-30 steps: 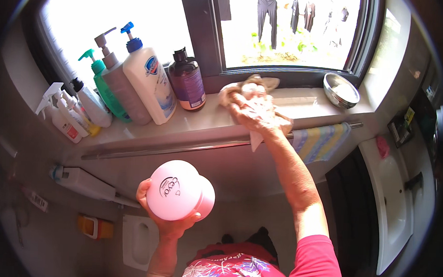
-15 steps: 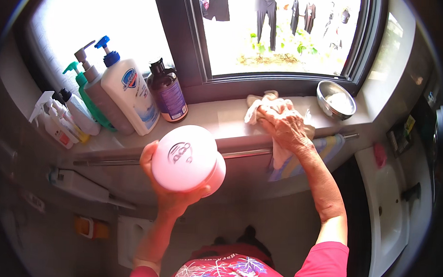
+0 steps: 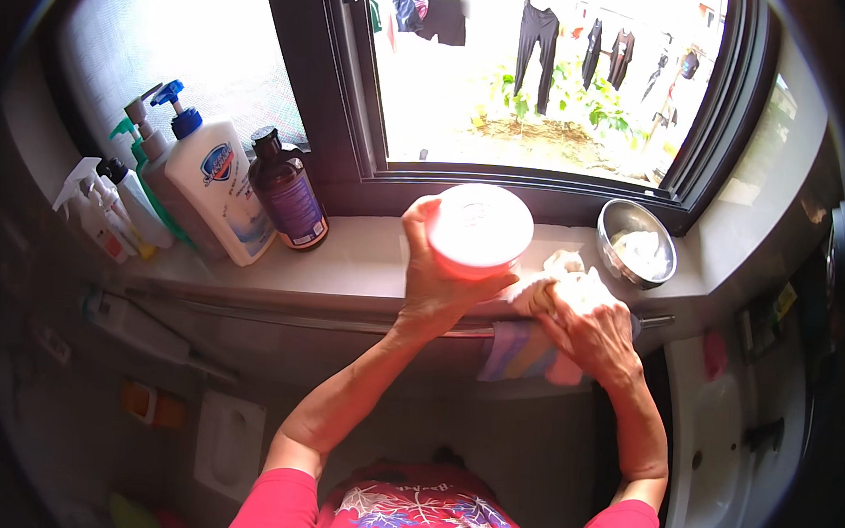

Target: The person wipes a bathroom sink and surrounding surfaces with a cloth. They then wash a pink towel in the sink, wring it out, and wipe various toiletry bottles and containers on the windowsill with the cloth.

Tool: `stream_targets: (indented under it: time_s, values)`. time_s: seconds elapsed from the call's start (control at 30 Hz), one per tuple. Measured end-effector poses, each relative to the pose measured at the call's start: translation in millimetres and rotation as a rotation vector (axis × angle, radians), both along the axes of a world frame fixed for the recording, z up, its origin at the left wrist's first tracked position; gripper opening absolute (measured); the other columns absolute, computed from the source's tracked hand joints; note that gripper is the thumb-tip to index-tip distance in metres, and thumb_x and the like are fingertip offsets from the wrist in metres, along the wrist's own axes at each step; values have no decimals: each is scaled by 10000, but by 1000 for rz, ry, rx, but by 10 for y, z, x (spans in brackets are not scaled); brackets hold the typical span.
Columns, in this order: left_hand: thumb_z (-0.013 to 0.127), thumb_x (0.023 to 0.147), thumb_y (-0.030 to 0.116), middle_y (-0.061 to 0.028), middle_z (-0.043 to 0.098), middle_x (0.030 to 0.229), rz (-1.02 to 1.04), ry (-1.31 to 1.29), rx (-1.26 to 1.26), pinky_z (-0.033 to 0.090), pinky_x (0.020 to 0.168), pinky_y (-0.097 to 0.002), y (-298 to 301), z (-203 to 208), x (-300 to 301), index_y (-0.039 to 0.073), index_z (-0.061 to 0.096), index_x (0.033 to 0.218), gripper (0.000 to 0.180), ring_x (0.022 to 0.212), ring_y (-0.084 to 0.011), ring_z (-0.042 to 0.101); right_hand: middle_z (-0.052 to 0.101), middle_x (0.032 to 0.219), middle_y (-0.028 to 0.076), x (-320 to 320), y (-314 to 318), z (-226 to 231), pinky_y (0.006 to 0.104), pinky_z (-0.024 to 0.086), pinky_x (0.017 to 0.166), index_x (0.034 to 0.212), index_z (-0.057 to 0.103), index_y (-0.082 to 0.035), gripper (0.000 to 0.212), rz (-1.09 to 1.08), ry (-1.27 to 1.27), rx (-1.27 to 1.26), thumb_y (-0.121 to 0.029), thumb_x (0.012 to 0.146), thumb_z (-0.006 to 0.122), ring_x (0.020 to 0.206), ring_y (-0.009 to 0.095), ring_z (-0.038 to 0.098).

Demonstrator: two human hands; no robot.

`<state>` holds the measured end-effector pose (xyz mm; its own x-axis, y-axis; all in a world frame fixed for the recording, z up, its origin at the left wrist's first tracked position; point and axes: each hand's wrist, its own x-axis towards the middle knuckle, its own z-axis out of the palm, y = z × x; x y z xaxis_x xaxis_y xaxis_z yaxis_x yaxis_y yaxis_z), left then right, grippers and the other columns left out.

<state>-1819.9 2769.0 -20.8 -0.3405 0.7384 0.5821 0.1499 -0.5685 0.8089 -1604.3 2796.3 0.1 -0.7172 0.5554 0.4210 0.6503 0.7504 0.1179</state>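
My left hand [image 3: 441,274] grips a round pink tub [image 3: 479,231] with a pale lid, its fingers wrapped round the side. The tub is over the window sill [image 3: 376,255]; whether its base touches the sill cannot be told. Just to the right, my right hand [image 3: 595,326] is closed on a bunched whitish cloth [image 3: 545,285] at the sill's front edge. Behind that hand stands a shiny metal bowl [image 3: 635,243] with something white inside. Below the sill, a striped towel [image 3: 522,351] hangs from a metal rail [image 3: 392,324].
Left on the sill stand a dark bottle [image 3: 290,192], a large white pump bottle [image 3: 222,187], a grey pump bottle [image 3: 178,195] and several smaller bottles. A dark-framed window [image 3: 537,180] rises behind. A washbasin [image 3: 713,460] is at right, a squat toilet [image 3: 230,439] lower left.
My left hand has carried the pink tub right and farther over the sill. My right hand, with the cloth, has drawn back toward the front edge. The view has shifted slightly.
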Motion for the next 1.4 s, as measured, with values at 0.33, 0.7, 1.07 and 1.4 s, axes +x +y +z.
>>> stream_targets:
  time_s: [0.33,0.7,1.07,1.4]
  values:
    - [880,563,227,-274,325,1279,15,133,-56,375,977,-478,497,-94,526,101,149,1294,1041,1175,-395,406,661,962,160,561,-319,-36,341,518,755,1162,565,-41,510,386,292,-1147,-236,725,742,858,317,663]
    - [813,686,261,-147,327,1334,944,349,201,239,1013,-417,-327,29,-381,1,238,1364,927,1223,-251,335,566,1054,169,-44,-414,-205,337,440,846,1078,582,64,510,569,972,-904,-260,690,651,945,253,572]
    - [789,680,115,-267,397,1266,1075,444,14,296,1011,-473,-366,-46,-1365,-51,228,1371,906,1158,-419,399,425,1240,148,-1889,12,169,478,462,831,1096,580,-225,259,170,394,-478,-289,845,586,1042,396,488]
    - [856,560,136,-179,458,1094,1142,443,-47,360,924,-460,-336,79,-1447,15,371,1182,798,1038,-343,458,538,1065,101,-1696,-178,-229,447,507,743,1028,628,-171,446,516,350,-169,-145,604,765,959,341,546]
